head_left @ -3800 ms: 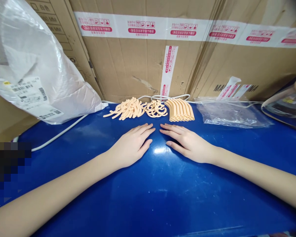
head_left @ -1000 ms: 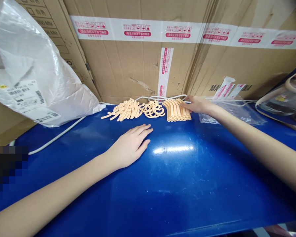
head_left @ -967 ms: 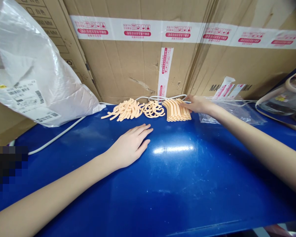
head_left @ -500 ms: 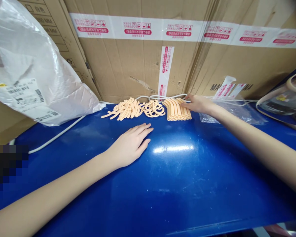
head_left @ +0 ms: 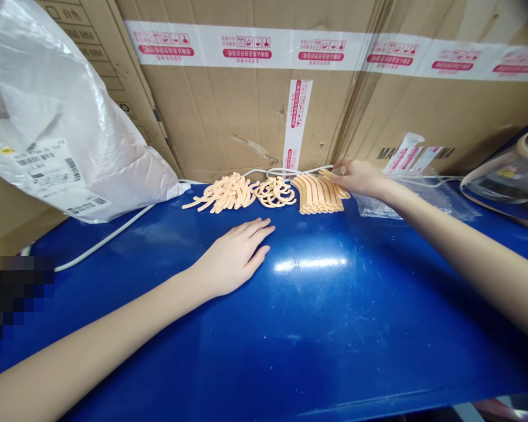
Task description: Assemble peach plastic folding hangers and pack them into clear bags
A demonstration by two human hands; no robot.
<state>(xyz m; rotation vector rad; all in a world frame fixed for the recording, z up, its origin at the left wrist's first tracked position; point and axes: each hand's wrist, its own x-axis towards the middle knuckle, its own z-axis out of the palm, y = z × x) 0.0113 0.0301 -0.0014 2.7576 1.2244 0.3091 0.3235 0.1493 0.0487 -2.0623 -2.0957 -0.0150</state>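
Observation:
My right hand is closed at the right end of a row of curved beige plastic strips. Its fingers pinch one curved beige strip, which sits slightly apart from the others and tilted. To the left of the row lies a small heap of hooked, ring-like beige pieces. Beyond that is a loose heap of longer beige strips, overlapping in several directions. Palm down on the blue table, my left hand rests in front of the heaps with fingers stretched out, holding nothing.
Large cardboard boxes stand along the back edge. A white plastic bag leans at the left, beside a white cable. Clear plastic wrap lies under my right forearm, and a transparent container stands at far right.
My right hand has shifted slightly right and up, and the strip in its fingers has come a little away from the row's right end. My left hand stays put.

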